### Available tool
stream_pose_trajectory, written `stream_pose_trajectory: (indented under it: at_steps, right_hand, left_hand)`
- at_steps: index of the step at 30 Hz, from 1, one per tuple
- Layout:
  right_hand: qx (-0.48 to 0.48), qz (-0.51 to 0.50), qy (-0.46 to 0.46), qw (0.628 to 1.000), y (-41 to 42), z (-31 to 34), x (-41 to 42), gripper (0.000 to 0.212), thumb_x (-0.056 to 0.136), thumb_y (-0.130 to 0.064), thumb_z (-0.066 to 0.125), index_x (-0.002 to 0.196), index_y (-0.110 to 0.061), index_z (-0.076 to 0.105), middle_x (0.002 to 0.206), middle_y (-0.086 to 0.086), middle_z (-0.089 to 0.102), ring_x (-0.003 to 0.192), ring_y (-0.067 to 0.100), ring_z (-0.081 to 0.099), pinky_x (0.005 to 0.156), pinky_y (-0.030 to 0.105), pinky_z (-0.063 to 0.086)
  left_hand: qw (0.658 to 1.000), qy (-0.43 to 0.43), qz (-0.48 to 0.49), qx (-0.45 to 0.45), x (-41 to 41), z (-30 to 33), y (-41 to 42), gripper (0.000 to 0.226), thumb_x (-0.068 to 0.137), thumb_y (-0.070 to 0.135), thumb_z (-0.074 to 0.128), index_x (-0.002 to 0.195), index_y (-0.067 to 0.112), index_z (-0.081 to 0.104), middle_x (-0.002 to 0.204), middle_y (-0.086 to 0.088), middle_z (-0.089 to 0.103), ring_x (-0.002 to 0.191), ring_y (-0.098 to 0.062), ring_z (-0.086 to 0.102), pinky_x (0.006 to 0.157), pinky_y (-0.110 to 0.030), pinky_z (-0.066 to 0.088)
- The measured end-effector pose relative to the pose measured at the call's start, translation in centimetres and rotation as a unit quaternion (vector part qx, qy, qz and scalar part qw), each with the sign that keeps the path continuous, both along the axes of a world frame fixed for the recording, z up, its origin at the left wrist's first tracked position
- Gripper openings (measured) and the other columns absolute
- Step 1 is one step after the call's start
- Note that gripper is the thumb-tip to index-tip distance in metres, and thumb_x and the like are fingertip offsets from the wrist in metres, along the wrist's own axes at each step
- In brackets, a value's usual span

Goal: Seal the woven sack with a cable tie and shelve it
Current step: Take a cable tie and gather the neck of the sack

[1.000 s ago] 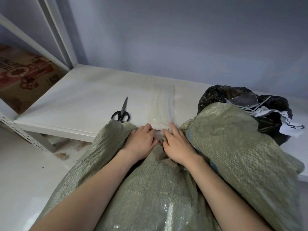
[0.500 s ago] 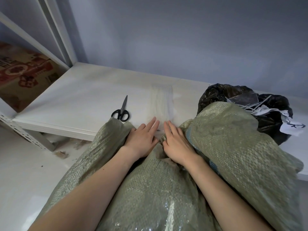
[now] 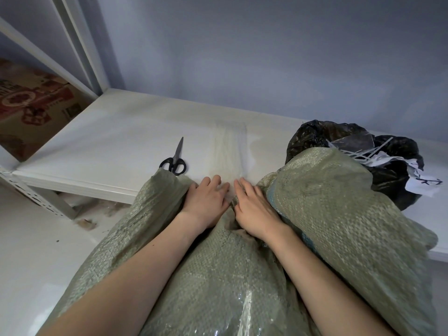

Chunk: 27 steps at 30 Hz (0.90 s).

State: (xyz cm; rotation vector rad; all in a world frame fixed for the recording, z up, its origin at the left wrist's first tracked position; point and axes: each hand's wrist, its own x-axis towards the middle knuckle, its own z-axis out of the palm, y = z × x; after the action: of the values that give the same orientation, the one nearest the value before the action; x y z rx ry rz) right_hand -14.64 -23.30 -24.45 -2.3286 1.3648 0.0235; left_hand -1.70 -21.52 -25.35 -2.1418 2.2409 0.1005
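One woven sack (image 3: 242,275), green-grey, fills the lower middle; its top end lies on the front edge of the white shelf (image 3: 116,141), and its lower part runs out of frame at the bottom. A blue seam line shows along a fold on the right side. Glossy clear patch low on the sack, looks like plastic or tape, can't tell which.

Two hands, both bare. Left hand (image 3: 206,200) lies palm down on the sack's gathered top, fingers extended and loosely together, tips reaching onto the clear bag of ties. Right hand (image 3: 252,209) sits just beside it, fingers long and slightly apart, thumb tucked at the bunched fabric — whether it pinches the fabric is hidden. Neither hand visibly holds a tie.

One clear bag of cable ties (image 3: 230,149) flat on the shelf ahead of the fingers; ties are pale and too faint to count. One pair of scissors (image 3: 175,159), black handles, closed, blades pointing away, handles just touching the sack's left corner.

One black rubbish bag (image 3: 358,154) at right on the shelf, partly behind the sack, holding cut white tie ends — several, count unclear — and a white paper scrap (image 3: 425,183) with black marks, not readable.

One cardboard box (image 3: 29,105) at left beyond the shelf frame, red printed pattern and letters, cut off by the frame, text illegible.
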Motion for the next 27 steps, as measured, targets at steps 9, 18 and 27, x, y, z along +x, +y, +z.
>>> stream_pose_trajectory:
  at_steps: [9,18,27]
  right_hand:
    - [-0.004,-0.003,0.003,1.0,-0.1,-0.1,0.1,0.059,0.094,-0.011,0.031,0.149,-0.005,0.009,0.158,0.009,0.005,0.144,0.027,0.005,0.117,0.034,0.008]
    - [-0.005,-0.003,0.007,1.0,-0.2,-0.1,0.1,0.057,0.095,-0.015,0.033,0.147,-0.006,0.014,0.154,0.01,0.015,0.14,0.029,0.014,0.116,0.036,0.013]
    - [-0.109,-0.02,-0.073,0.991,0.0,3.1,0.1,0.051,0.088,-0.009,0.045,0.138,-0.009,0.034,0.14,0.008,0.042,0.131,0.025,0.035,0.108,0.038,0.033]
  left_hand:
    - [0.996,0.087,0.002,-0.016,0.5,-0.3,-0.4,0.041,0.092,0.032,0.045,0.129,0.017,0.052,0.133,-0.003,0.047,0.122,-0.024,0.043,0.092,-0.037,0.039]
    - [0.879,0.412,0.178,-0.161,0.6,1.0,-0.5,0.006,0.079,0.018,0.069,0.082,0.017,0.073,0.077,0.004,0.071,0.06,-0.001,0.055,0.062,-0.015,0.044]
    - [0.886,0.382,0.052,-0.256,1.0,7.1,-0.1,0.016,0.087,0.03,0.064,0.082,0.018,0.073,0.076,0.005,0.063,0.068,-0.009,0.057,0.063,-0.021,0.044]
